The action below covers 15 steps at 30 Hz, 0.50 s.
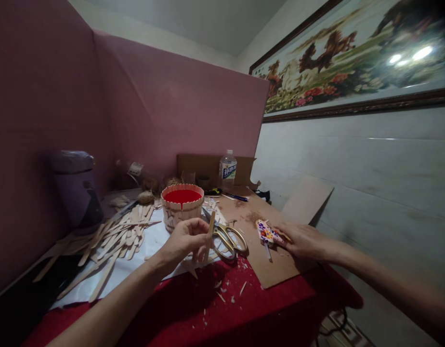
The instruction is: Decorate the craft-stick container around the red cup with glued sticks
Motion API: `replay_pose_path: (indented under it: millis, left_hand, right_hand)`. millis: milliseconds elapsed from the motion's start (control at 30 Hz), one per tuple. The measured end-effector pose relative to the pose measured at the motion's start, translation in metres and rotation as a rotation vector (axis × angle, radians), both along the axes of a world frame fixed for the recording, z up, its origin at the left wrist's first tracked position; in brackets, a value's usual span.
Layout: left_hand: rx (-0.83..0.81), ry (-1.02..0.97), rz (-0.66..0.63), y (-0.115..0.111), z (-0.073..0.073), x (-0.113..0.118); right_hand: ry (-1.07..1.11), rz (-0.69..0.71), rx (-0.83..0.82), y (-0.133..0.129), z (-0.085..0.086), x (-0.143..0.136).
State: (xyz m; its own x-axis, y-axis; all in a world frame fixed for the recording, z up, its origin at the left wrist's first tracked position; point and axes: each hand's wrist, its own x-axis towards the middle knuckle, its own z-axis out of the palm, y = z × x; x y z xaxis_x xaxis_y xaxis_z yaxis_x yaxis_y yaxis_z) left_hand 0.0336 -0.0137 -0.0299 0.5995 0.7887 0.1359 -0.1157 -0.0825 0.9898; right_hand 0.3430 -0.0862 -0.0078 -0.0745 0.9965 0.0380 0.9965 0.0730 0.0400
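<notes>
My left hand [184,241] pinches a wooden craft stick [210,229], held nearly upright. Just beyond it stands a small round tub [172,216] with wooden sticks around its wall and a red inside. Gold-handled scissors [240,238] lie to the right of the left hand, their blades pointing towards the tub. On the right, my right hand [302,241] is closed around a flower-patterned glue gun [265,232] resting on or just above the brown cardboard [276,273]. A pale rod shows below the gun; the palm hides its handle.
Loose craft sticks [126,236] are heaped on white paper at the left. Behind stand a purple cylinder [76,193] and a plastic bottle [228,171]. A pen [239,197] lies near the bottle. Wood scraps [222,296] litter the red cloth [244,323].
</notes>
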Motion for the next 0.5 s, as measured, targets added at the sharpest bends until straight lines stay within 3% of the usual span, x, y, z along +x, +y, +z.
replay_pose_path:
  millis: [167,333,500]
  left_hand:
    - [-0.031,0.052,-0.022,-0.003,-0.002,0.0]
    - [-0.023,0.056,0.006,-0.003,0.0,0.0]
    - [-0.019,0.064,0.008,-0.001,-0.003,0.0]
  right_hand:
    - [-0.021,0.028,0.003,0.005,-0.015,-0.004]
    - [0.136,0.026,0.035,0.015,-0.03,0.003]
    - [0.422,-0.025,0.035,0.021,-0.022,0.005]
